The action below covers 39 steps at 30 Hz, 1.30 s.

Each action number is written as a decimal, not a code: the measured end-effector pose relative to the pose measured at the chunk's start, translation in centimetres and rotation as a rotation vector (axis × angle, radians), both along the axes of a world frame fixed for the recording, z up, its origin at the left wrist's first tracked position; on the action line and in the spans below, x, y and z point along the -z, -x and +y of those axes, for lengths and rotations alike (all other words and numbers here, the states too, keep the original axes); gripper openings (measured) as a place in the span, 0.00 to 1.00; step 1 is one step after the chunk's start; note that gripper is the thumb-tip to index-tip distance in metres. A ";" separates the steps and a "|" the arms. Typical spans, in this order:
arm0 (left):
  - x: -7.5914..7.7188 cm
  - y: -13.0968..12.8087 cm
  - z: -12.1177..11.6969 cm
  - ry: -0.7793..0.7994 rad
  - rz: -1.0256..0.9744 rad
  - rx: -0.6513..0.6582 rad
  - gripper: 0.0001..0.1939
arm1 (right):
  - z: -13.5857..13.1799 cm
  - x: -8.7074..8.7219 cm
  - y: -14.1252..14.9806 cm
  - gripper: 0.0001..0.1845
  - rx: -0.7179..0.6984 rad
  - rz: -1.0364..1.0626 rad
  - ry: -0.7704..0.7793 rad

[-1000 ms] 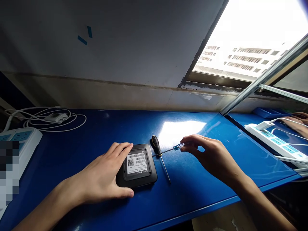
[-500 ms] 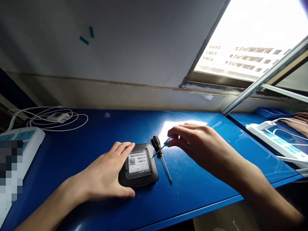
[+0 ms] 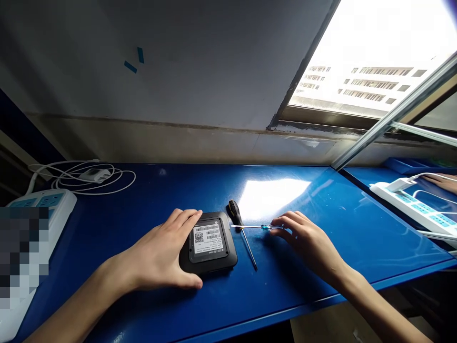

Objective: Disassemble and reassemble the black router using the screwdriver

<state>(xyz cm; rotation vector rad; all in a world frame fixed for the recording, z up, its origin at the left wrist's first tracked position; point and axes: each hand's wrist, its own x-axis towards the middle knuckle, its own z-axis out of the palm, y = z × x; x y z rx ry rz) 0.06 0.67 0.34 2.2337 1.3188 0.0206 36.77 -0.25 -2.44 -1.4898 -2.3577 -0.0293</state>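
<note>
My left hand is wrapped round the left side of a flat black box-shaped device, thumb at the front edge and fingers at the back. A white label with a QR code and barcodes faces up on it. In my right hand is a screwdriver with a clear blue handle. Its shaft lies nearly level and points left, with the tip close to the device's right edge; I cannot tell whether they touch. Beneath that shaft, a black and yellow screwdriver rests on the blue table.
A white power strip stands at the left, with a white adapter and coiled cable behind it. On the right, past a metal frame, lie another power strip, a blue tray and another person's hand.
My right hand has moved down and to the right, and its screwdriver has tipped from slanted to nearly level. The tip has left the device's top. My left hand keeps its hold.
</note>
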 end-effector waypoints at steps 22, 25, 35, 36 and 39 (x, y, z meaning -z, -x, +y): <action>0.0 0.0 -0.5 -0.005 -0.039 0.001 0.62 | 1.7 -2.6 7.4 0.19 0.136 0.100 0.028; 0.2 -0.1 -0.7 -0.016 -0.069 0.004 0.59 | 2.4 -3.3 10.5 0.18 0.074 0.089 0.111; 0.1 -0.4 -1.0 -0.052 -0.113 -0.022 0.59 | 3.5 -3.6 15.3 0.14 0.076 -0.113 0.240; 0.0 -0.5 -0.9 -0.051 -0.114 -0.027 0.60 | 3.6 -3.5 15.3 0.14 0.086 -0.132 0.240; -0.1 -0.9 -0.7 -0.037 -0.108 -0.050 0.62 | 4.1 -3.3 15.6 0.15 0.101 -0.189 0.235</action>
